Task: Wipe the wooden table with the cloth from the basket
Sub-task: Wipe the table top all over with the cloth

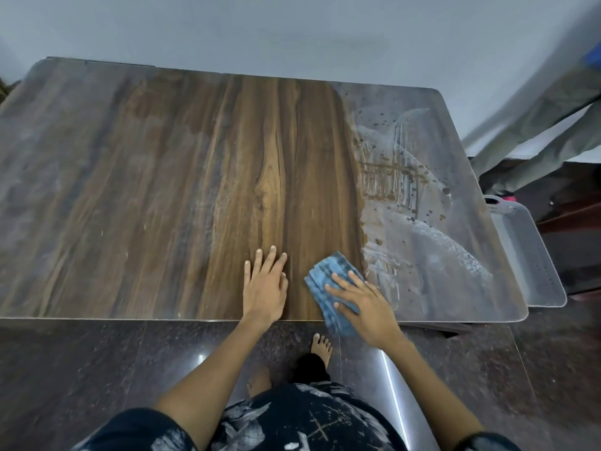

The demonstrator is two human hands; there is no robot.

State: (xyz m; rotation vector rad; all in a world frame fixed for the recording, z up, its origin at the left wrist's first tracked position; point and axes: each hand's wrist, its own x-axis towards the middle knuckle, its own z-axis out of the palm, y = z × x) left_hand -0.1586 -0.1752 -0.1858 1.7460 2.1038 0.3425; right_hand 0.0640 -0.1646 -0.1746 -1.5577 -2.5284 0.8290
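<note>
Right hand, fingers spread, presses blue cloth at table near edge; left hand flat beside, fingers together.

Soft, even indoor light, medium brightness, no hard shadows. Bench top shows broad dull sheen on left and right thirds, washing the grain grey; centre strip reads warm and clear. Sharp white glare streak on the polished floor near bottom centre-right. Strong wide-angle bowing: bench edges curve, right side stretches and smears. Motion blur on the cloth and right hand; left hand fairly crisp. Corners soft.
</note>
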